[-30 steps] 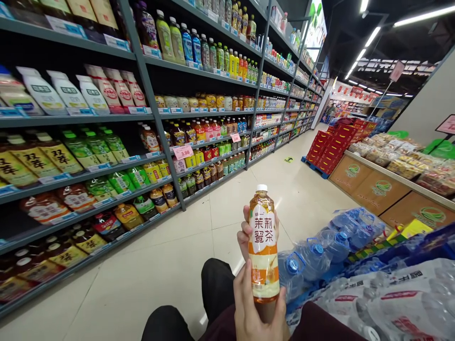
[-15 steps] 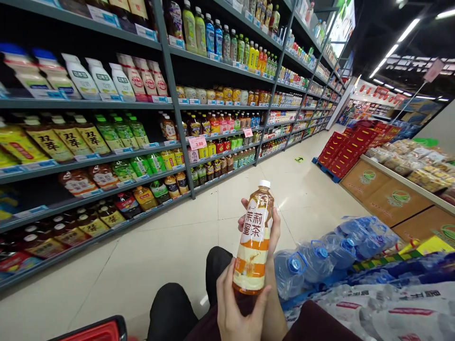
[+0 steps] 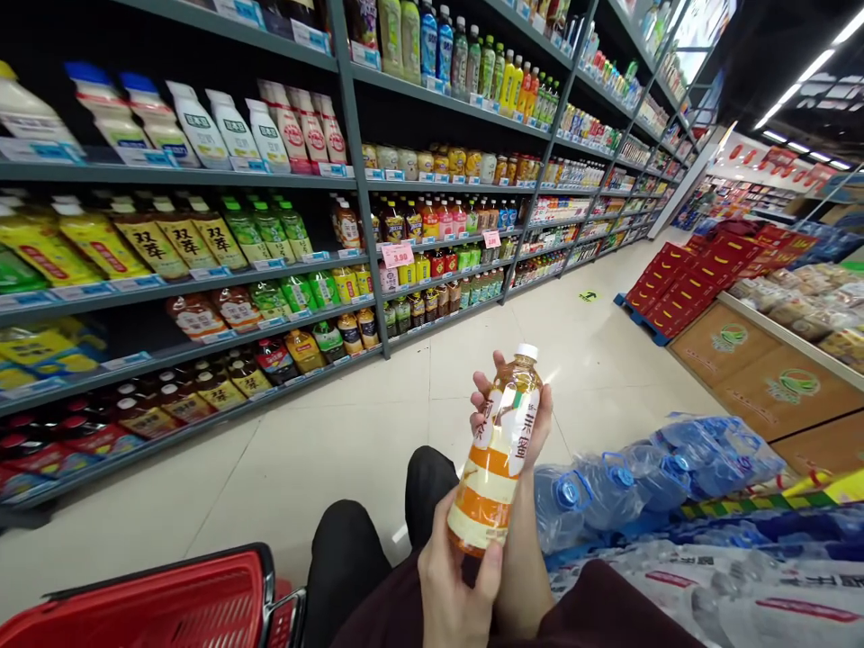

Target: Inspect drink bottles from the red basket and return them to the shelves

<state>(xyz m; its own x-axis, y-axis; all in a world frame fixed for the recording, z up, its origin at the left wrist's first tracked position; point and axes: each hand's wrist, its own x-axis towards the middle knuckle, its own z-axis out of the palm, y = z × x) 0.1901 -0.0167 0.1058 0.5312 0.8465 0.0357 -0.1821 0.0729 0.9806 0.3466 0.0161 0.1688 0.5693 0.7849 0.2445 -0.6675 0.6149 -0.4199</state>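
Observation:
A bottle of tea with a white cap and an orange, cream and white label is held in front of my knees, leaning a little to the right at its top. My left hand grips it near the base, thumb on the front. Behind its upper part, my right hand is wrapped round it, the fingertips showing at the left side of the neck. Part of the label's lettering is turned to the side.
At lower left is a red shopping basket. Shelves of bottled drinks line the left. Large water jugs and wrapped bottle packs lie close on my right. Red cartons are stacked farther along the tiled aisle.
The bottle has been turned about its length, so a different side of the label faces me. The view has swung left, showing more of the basket.

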